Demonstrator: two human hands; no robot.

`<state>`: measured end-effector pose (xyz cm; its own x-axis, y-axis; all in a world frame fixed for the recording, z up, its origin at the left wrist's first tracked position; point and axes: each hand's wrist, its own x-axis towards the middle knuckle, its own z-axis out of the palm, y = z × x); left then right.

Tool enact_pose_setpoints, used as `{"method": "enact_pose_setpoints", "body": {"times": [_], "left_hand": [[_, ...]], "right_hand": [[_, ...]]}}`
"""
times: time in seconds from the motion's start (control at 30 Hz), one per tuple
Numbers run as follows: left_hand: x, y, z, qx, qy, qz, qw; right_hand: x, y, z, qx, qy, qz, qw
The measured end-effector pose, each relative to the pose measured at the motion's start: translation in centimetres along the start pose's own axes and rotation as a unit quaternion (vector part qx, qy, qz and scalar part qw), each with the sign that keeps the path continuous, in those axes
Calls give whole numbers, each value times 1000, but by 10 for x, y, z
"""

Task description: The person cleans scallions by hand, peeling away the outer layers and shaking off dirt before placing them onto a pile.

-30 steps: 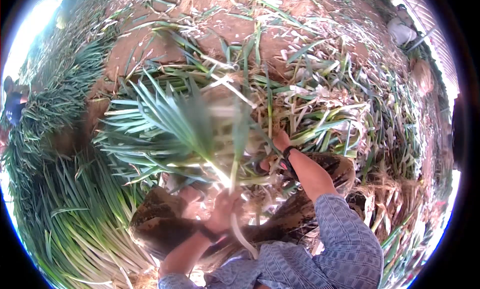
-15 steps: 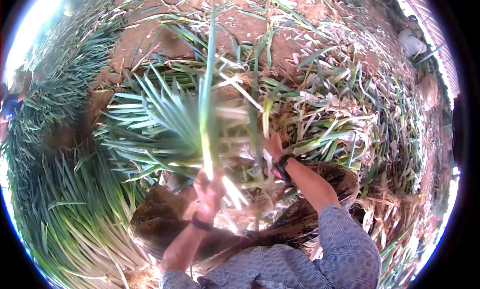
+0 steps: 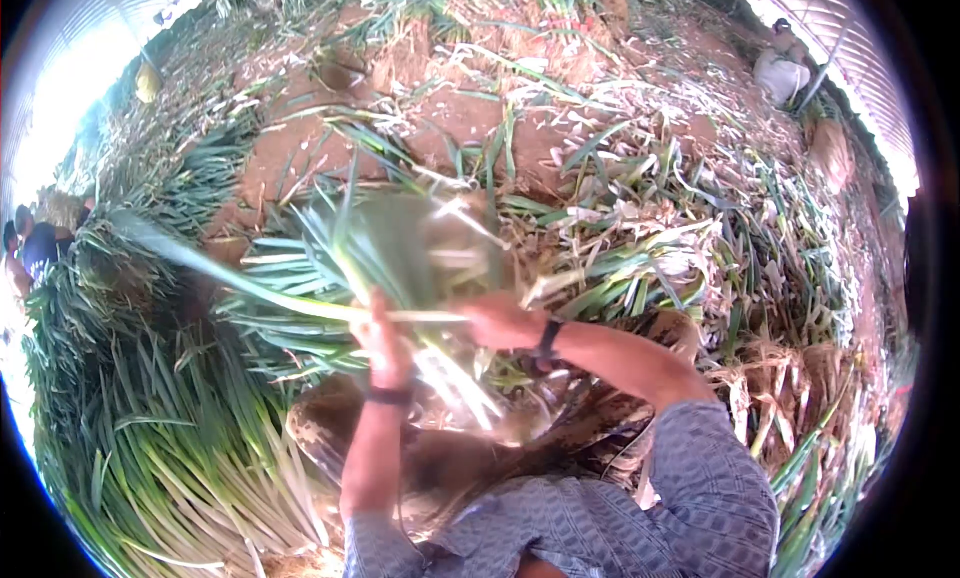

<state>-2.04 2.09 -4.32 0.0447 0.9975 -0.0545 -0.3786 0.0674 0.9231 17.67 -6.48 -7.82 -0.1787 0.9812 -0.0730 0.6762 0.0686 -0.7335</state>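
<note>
**Inspector:** Position of the hands?

**Recorder:** Both are raised in front of the chest, close together. The left hand is nearer the middle of the leek stalk, with its fingers closed round the shaft. The right hand sits at the pale root end, just beside the left. Its fingers are curled, but motion blur hides whether they clamp the stalk or only touch it.

**Inspector:** Lie of the stalk?

**Recorder:** Its long axis runs nearly level across the view. The white end is at the right hand, and the green end reaches out past the left hand, rising slightly toward the person's left. The far tip is smeared and I cannot fix it. The whole length lies left of both hands, so the left arm is on the nearer side.

**Inspector:** Surroundings?

**Recorder:** A blurred fan of green tops stands just behind the hands. A dense stack of leeks lies well to the left, with its pale shafts pointing toward the person. Loose trimmed leaves are heaped to the right, over bare reddish soil. There is a dark watch on the right wrist and a band on the left.

**Inspector:** Others present?

**Recorder:** One person is at the far left edge, well apart and handling nothing here.
</note>
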Motion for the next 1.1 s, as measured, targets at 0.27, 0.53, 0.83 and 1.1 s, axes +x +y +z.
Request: {"method": "enact_pose_setpoints", "body": {"times": [0.27, 0.53, 0.83, 1.1], "left_hand": [[-37, 24, 27, -53, -75, 14, 996], [-5, 47, 7, 9, -63, 0, 998], [24, -39, -25, 52, 17, 7, 999], [63, 26, -86, 14, 143, -38, 989]], "right_hand": [[-63, 30, -112, -255, 74, 9, 964], [-121, -47, -106, -68, 152, -146, 975], [-74, -48, -31, 168, 193, 22, 966], [-174, 36, -171, -90, 133, 338, 927]]}}
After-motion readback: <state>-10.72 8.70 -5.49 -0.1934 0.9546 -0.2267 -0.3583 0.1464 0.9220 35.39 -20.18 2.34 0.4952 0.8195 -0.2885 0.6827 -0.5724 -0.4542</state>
